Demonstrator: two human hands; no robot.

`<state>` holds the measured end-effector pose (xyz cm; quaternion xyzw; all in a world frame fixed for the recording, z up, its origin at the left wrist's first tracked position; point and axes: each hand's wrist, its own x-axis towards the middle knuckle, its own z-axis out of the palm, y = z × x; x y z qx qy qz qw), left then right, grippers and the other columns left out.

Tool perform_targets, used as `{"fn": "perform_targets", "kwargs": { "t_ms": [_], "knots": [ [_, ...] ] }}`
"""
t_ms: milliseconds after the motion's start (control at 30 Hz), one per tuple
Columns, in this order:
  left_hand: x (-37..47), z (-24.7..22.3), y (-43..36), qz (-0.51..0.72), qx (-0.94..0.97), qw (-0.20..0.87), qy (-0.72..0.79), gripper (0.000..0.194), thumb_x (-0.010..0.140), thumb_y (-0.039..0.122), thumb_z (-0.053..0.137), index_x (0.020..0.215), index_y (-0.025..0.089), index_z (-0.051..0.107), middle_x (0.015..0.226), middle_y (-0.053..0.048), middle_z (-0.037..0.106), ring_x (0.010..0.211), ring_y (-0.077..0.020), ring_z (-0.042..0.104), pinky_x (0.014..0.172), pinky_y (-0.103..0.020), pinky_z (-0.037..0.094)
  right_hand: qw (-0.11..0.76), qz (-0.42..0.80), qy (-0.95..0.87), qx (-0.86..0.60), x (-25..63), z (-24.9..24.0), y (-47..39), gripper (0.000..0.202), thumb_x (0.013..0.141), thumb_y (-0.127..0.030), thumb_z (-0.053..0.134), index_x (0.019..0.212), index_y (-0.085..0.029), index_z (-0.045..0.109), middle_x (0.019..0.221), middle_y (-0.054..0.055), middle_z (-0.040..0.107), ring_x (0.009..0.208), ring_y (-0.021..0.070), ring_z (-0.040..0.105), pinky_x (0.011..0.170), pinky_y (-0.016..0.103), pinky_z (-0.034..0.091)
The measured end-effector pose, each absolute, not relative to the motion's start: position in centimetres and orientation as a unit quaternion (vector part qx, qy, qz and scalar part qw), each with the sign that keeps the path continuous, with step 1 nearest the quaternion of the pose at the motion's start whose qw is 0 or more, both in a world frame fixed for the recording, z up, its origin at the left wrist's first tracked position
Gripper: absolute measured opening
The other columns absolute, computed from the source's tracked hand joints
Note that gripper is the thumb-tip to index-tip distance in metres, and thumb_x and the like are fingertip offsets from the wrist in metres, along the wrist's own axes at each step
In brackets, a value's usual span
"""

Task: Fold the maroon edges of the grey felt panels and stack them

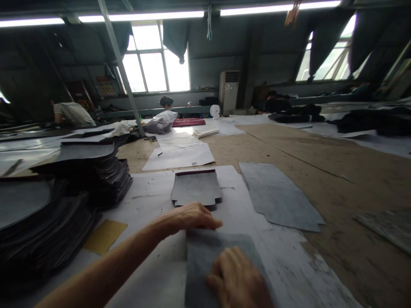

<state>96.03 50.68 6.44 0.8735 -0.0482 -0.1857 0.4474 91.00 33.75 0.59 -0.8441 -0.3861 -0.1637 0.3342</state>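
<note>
A grey fabric-like panel point(201, 261) lies on white paper in front of me. At its far edge my left hand point(197, 216) is bent over, one digit pointing right; the other fingers are mostly hidden. Lower down, my right hand point(239, 278) is over the panel's right part, its fingers curled in and blurred. Whatever those fingers hold, if anything, I cannot make out. Just beyond my left hand sits a small stack of cut grey pieces point(196, 187) with a dark red strip along the far edge.
Tall stacks of dark cut pieces point(93, 177) stand at left, beside a yellowish square point(105, 236). A larger grey piece point(279, 196) lies at right on the brown table surface point(321, 162). White sheets point(180, 156) and a pole point(123, 72) are farther back. Several people are beyond.
</note>
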Motion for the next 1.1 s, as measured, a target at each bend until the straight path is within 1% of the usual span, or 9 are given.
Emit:
{"fn": "perform_targets", "kwargs": {
  "t_ms": [67, 200, 267, 367, 433, 533, 700, 800, 1100],
  "knots": [
    [94.8, 5.9, 51.8, -0.182, 0.889, 0.418, -0.042, 0.028, 0.061, 0.037, 0.066, 0.079, 0.015, 0.068, 0.068, 0.000, 0.062, 0.063, -0.0141, 0.054, 0.052, -0.020, 0.038, 0.342, -0.196, -0.400, -0.828, 89.8, -1.5, 36.7, 0.014, 0.069, -0.007, 0.049, 0.065, -0.020, 0.045, 0.060, 0.002, 0.050, 0.059, 0.0177, 0.046, 0.053, 0.030, 0.036],
    [93.0, 4.5, 52.4, -0.133, 0.915, 0.381, -0.025, 0.022, 0.059, 0.018, 0.061, 0.079, 0.016, 0.066, 0.066, 0.002, 0.060, 0.060, -0.0125, 0.051, 0.050, -0.019, 0.035, 0.400, -0.252, -0.471, -0.745, 89.6, -2.4, 37.8, 0.013, 0.065, -0.009, 0.050, 0.058, -0.018, 0.046, 0.052, 0.001, 0.047, 0.052, 0.0153, 0.042, 0.049, 0.029, 0.035],
    [92.4, 4.1, 52.1, -0.093, 0.925, 0.368, -0.018, 0.023, 0.060, 0.014, 0.059, 0.081, 0.016, 0.066, 0.068, 0.001, 0.059, 0.063, -0.0130, 0.051, 0.054, -0.020, 0.037, 0.386, -0.188, -0.533, -0.729, 90.8, -0.8, 36.1, 0.009, 0.070, -0.007, 0.049, 0.069, -0.015, 0.055, 0.064, 0.003, 0.055, 0.063, 0.0167, 0.048, 0.057, 0.029, 0.042],
    [92.0, 3.9, 51.8, -0.042, 0.934, 0.354, -0.027, 0.033, 0.060, 0.008, 0.060, 0.091, 0.018, 0.066, 0.076, 0.000, 0.059, 0.072, -0.0147, 0.051, 0.064, -0.024, 0.040, 0.344, -0.134, -0.476, -0.799, 94.1, 1.9, 33.0, 0.023, 0.075, -0.006, 0.054, 0.096, -0.013, 0.060, 0.091, 0.007, 0.061, 0.086, 0.0214, 0.051, 0.074, 0.036, 0.046],
    [91.8, 3.8, 51.7, -0.026, 0.936, 0.349, -0.038, 0.037, 0.061, 0.005, 0.061, 0.095, 0.020, 0.066, 0.081, 0.000, 0.058, 0.077, -0.0158, 0.051, 0.071, -0.027, 0.041, 0.287, -0.135, -0.456, -0.832, 96.3, 2.8, 31.7, 0.030, 0.072, -0.004, 0.060, 0.101, -0.013, 0.060, 0.096, 0.008, 0.062, 0.090, 0.0236, 0.051, 0.077, 0.041, 0.046],
    [91.6, 3.4, 51.8, 0.015, 0.938, 0.336, -0.085, 0.034, 0.063, 0.002, 0.062, 0.090, 0.022, 0.069, 0.082, -0.001, 0.059, 0.080, -0.0161, 0.052, 0.075, -0.030, 0.042, 0.228, -0.117, -0.480, -0.839, 98.2, 2.7, 31.0, 0.028, 0.069, -0.003, 0.065, 0.095, -0.013, 0.063, 0.088, 0.007, 0.062, 0.085, 0.0228, 0.052, 0.074, 0.039, 0.048],
    [91.1, 2.0, 52.2, 0.156, 0.928, 0.261, -0.217, 0.024, 0.075, 0.006, 0.053, 0.086, 0.021, 0.067, 0.075, -0.002, 0.056, 0.072, -0.0151, 0.049, 0.066, -0.031, 0.042, 0.225, -0.165, -0.524, -0.805, 98.0, 2.0, 30.9, 0.012, 0.079, -0.008, 0.057, 0.087, -0.013, 0.064, 0.077, 0.005, 0.059, 0.074, 0.0188, 0.051, 0.064, 0.033, 0.046],
    [90.9, 1.4, 52.3, 0.203, 0.915, 0.208, -0.279, 0.028, 0.082, 0.004, 0.042, 0.093, 0.018, 0.063, 0.076, -0.004, 0.055, 0.070, -0.0152, 0.045, 0.064, -0.032, 0.042, 0.217, -0.221, -0.549, -0.776, 97.5, 1.8, 30.6, 0.017, 0.083, -0.007, 0.048, 0.088, -0.011, 0.063, 0.078, 0.007, 0.059, 0.074, 0.0181, 0.050, 0.064, 0.032, 0.044],
    [90.6, 1.6, 52.9, 0.140, 0.915, 0.137, -0.352, 0.025, 0.088, 0.006, 0.036, 0.106, 0.008, 0.052, 0.087, -0.007, 0.051, 0.079, -0.0182, 0.042, 0.072, -0.035, 0.042, 0.175, -0.254, -0.564, -0.766, 96.8, 1.3, 30.1, 0.029, 0.090, -0.008, 0.034, 0.092, -0.009, 0.063, 0.085, 0.009, 0.061, 0.080, 0.0202, 0.051, 0.070, 0.036, 0.042]
  ]
}}
